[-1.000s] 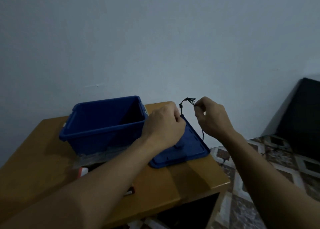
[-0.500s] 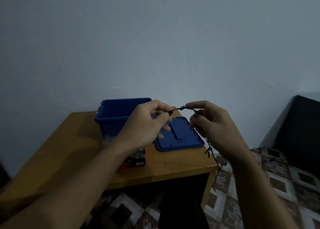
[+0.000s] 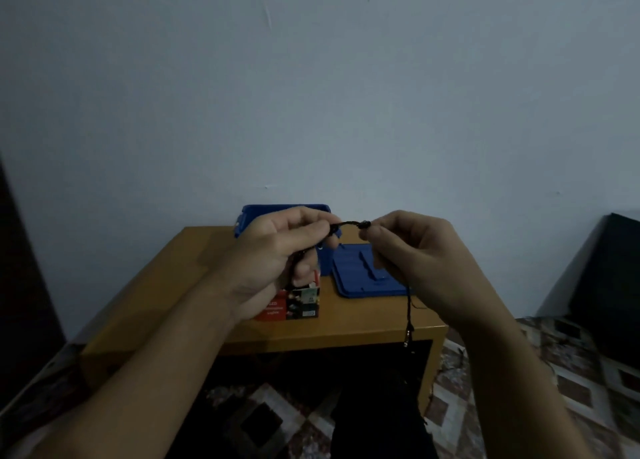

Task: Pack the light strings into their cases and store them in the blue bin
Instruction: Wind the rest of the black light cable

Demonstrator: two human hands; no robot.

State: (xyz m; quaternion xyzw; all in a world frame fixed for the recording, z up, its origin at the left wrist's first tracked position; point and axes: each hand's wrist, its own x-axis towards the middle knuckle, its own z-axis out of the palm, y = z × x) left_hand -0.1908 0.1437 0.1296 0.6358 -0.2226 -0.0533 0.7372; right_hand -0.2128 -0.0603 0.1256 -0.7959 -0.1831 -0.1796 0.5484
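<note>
Wooden table (image 3: pixel 166 285) by pale wall, L hand (image 3: pixel 277 254) & R hand (image 3: pixel 415 250) pinch black light string (image 3: pixel 349 223) stretched btwn them, tail hanging off R, blue bin (image 3: pixel 247 216) behind L, contents hidden, lid (image 3: pixel 356 278) flat beside, LED lights box (image 3: pixel 298 302) under L.

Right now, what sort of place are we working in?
Probably a room in a home: a plain painted wall, patterned floor tiles, and a small wooden table holding the blue bin and its lid.

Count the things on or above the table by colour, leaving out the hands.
Blue: 2, the bin and the lid
Black: 1, the light string
Red with dark print: 1, the case
Total: 4
</note>
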